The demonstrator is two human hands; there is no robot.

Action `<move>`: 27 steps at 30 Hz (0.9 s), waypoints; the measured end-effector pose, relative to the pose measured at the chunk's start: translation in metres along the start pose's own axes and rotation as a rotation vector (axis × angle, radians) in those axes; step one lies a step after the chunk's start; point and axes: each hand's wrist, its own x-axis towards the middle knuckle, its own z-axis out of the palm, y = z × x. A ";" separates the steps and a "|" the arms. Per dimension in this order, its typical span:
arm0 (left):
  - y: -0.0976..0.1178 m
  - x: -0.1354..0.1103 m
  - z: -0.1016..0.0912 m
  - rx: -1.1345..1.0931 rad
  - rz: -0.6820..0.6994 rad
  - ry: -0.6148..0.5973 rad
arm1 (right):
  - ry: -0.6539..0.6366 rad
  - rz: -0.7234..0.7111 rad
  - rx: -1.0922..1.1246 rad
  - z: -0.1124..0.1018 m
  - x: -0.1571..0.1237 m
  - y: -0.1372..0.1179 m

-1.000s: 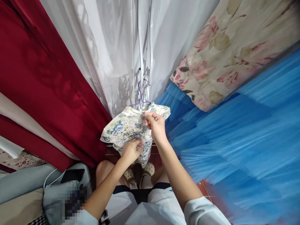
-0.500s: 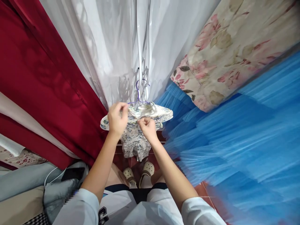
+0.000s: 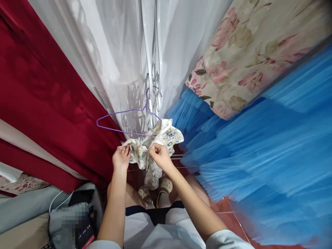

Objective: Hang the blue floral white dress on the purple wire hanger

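A small floral garment point(image 3: 172, 135), white with blue and yellow print, hangs half off a purple hanger point(image 3: 121, 111). Its right shoulder is still over the hanger, while the hanger's left arm is bare. My left hand point(image 3: 121, 157) is closed on the loose left side of the garment, below the hanger. With pinched fingers, my right hand point(image 3: 159, 155) grips the garment near its middle front. The hanger's hook reaches up to the white metal rack point(image 3: 158, 41); just how it hooks there is hard to make out.
White curtains point(image 3: 109, 52) hang behind, a dark red curtain point(image 3: 59, 93) at the left. Blue tulle point(image 3: 259, 155) and a floral cloth point(image 3: 233, 69) hang at the right. Lower left are cushions point(image 3: 23, 224) and a phone point(image 3: 84, 233) showing a timer. Clogs point(image 3: 165, 186) stand on red tiles point(image 3: 225, 207).
The garment's left side has come off the hanger, baring the hanger's left arm. My left hand has moved down with that side; my right hand has lowered slightly.
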 end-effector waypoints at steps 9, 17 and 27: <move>-0.032 -0.105 0.041 0.516 0.244 -0.582 | -0.071 -0.192 -0.304 -0.030 -0.038 0.012; -0.039 -0.115 0.042 0.793 0.467 -0.687 | -0.157 -0.048 0.067 -0.047 -0.048 -0.028; -0.046 -0.101 0.026 1.172 0.157 -1.025 | -0.381 -0.005 -0.002 -0.154 -0.029 -0.070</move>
